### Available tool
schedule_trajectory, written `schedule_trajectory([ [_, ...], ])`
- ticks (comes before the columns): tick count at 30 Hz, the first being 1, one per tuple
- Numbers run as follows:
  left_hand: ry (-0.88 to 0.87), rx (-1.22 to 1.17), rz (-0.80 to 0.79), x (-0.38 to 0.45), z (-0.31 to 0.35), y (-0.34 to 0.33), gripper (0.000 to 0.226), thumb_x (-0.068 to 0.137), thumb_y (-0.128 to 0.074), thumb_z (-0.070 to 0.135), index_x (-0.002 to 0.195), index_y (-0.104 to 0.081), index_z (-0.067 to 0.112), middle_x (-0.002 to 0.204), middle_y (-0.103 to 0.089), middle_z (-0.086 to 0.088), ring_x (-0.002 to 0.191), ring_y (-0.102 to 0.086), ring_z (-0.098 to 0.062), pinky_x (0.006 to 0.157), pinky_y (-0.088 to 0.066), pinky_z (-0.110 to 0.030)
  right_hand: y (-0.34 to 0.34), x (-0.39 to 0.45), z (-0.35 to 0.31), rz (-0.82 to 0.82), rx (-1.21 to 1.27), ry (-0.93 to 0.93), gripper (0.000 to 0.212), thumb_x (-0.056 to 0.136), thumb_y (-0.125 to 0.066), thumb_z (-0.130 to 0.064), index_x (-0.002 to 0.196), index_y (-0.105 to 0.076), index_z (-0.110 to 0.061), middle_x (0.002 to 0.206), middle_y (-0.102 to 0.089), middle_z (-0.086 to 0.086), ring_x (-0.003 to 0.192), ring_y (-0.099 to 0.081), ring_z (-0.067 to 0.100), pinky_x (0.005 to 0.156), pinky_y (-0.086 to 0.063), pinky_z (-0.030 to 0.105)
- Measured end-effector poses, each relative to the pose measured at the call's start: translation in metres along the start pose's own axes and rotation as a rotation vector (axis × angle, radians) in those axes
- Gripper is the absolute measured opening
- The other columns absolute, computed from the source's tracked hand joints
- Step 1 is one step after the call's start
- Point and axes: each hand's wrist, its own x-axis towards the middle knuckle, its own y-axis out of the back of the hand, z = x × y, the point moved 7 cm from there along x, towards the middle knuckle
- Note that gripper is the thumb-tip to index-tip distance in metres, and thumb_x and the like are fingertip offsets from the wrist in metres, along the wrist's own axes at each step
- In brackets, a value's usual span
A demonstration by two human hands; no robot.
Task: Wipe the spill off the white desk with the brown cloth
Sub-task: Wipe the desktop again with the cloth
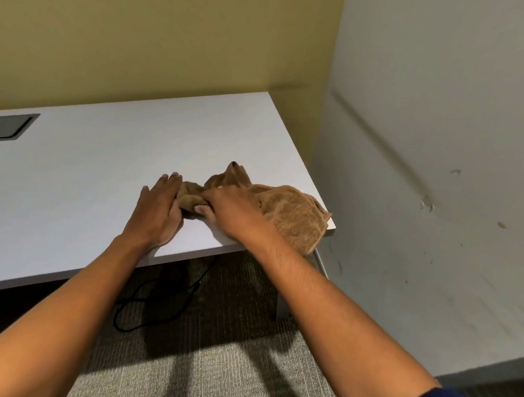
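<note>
A brown cloth [287, 213] lies bunched on the near right corner of a white desk [86, 187]. It is fuzzy terry, tan-brown, crumpled into folds, with one point sticking up at the back and a stitched hem hanging over the desk's right edge. The right hand [232, 213] pinches a fold of the cloth between thumb and fingers. The left hand [159, 209] lies flat and open on the desk, its fingertips touching the cloth's left end. No spill is visible. A black cable [156, 299] lies on the carpet below
</note>
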Motion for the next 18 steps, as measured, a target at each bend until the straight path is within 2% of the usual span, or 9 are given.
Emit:
schedule_trajectory([
  [1, 0.000, 0.002, -0.004, 0.000, 0.001, 0.000, 0.059, 0.093, -0.028, 0.027, 0.148, -0.037, 0.009, 0.158, -0.035, -0.011, 0.150, -0.021, -0.030, 0.119, -0.010, -0.054, 0.001, -0.007, -0.006, 0.006, -0.010, 0.016, 0.035, 0.102, -0.047, -0.045, 0.118, -0.067, -0.022, 0.106, -0.072, 0.005, 0.097, -0.066, 0.025, 0.081, -0.051, 0.038],
  [3, -0.030, 0.020, 0.008, 0.000, 0.004, 0.002, 0.037, 0.093, -0.031, 0.028, 0.120, -0.052, 0.012, 0.132, -0.053, -0.009, 0.132, -0.040, -0.035, 0.110, -0.025, -0.059, 0.001, -0.020, -0.014, 0.020, -0.004, 0.032, 0.034, 0.101, -0.047, -0.046, 0.114, -0.067, -0.021, 0.104, -0.072, 0.004, 0.095, -0.067, 0.024, 0.076, -0.047, 0.036],
  [4, -0.045, 0.043, 0.019, 0.001, 0.005, 0.003, 0.030, 0.090, -0.032, 0.030, 0.107, -0.050, 0.013, 0.118, -0.054, -0.008, 0.121, -0.044, -0.036, 0.105, -0.031, -0.061, 0.001, -0.026, -0.018, 0.024, 0.010, 0.034, 0.034, 0.101, -0.047, -0.046, 0.112, -0.067, -0.021, 0.104, -0.072, 0.004, 0.094, -0.067, 0.025, 0.074, -0.046, 0.036],
  [5, -0.052, 0.072, 0.020, 0.001, 0.005, 0.003, 0.032, 0.088, -0.033, 0.033, 0.106, -0.049, 0.012, 0.116, -0.053, -0.009, 0.118, -0.045, -0.038, 0.101, -0.034, -0.061, 0.002, -0.031, -0.020, 0.031, 0.023, 0.035, 0.035, 0.101, -0.047, -0.047, 0.112, -0.068, -0.020, 0.104, -0.072, 0.005, 0.095, -0.067, 0.025, 0.073, -0.044, 0.035],
  [8, -0.039, 0.095, 0.038, -0.004, 0.002, 0.006, 0.057, 0.091, -0.033, 0.033, 0.140, -0.042, 0.004, 0.147, -0.046, -0.017, 0.143, -0.031, -0.038, 0.113, -0.024, -0.059, 0.004, -0.047, -0.024, 0.063, 0.072, 0.034, 0.037, 0.102, -0.045, -0.046, 0.113, -0.069, -0.020, 0.107, -0.072, 0.006, 0.096, -0.065, 0.028, 0.072, -0.039, 0.035],
  [9, -0.038, 0.094, 0.056, -0.007, 0.003, 0.008, 0.060, 0.092, -0.029, 0.031, 0.145, -0.038, 0.004, 0.152, -0.041, -0.017, 0.147, -0.027, -0.036, 0.116, -0.021, -0.056, 0.005, -0.053, -0.026, 0.067, 0.097, 0.033, 0.037, 0.102, -0.044, -0.045, 0.112, -0.069, -0.020, 0.106, -0.072, 0.005, 0.095, -0.065, 0.028, 0.073, -0.040, 0.035],
  [13, -0.031, 0.014, 0.066, -0.021, 0.008, 0.005, 0.058, 0.097, -0.026, 0.029, 0.150, -0.035, 0.005, 0.157, -0.036, -0.014, 0.151, -0.021, -0.030, 0.120, -0.016, -0.046, 0.010, -0.076, -0.021, 0.034, 0.311, -0.007, 0.037, 0.102, -0.044, -0.047, 0.103, -0.070, -0.020, 0.093, -0.073, 0.004, 0.086, -0.064, 0.026, 0.073, -0.047, 0.035],
  [16, -0.018, -0.148, 0.072, -0.034, 0.016, 0.005, 0.059, 0.097, -0.028, 0.031, 0.150, -0.037, 0.007, 0.158, -0.036, -0.011, 0.152, -0.020, -0.025, 0.122, -0.018, -0.042, 0.014, -0.090, -0.011, -0.050, 0.662, -0.076, 0.032, 0.102, -0.047, -0.046, 0.104, -0.071, -0.025, 0.098, -0.073, -0.002, 0.092, -0.065, 0.014, 0.079, -0.049, 0.032],
  [18, 0.018, -0.319, 0.118, -0.046, 0.021, 0.009, 0.060, 0.095, -0.029, 0.033, 0.147, -0.044, 0.007, 0.154, -0.042, -0.010, 0.151, -0.023, -0.023, 0.121, -0.025, -0.044, 0.015, -0.102, -0.007, -0.075, 0.941, -0.122, 0.023, 0.103, -0.049, -0.038, 0.099, -0.070, -0.030, 0.093, -0.072, -0.012, 0.090, -0.065, 0.002, 0.079, -0.048, 0.021],
])
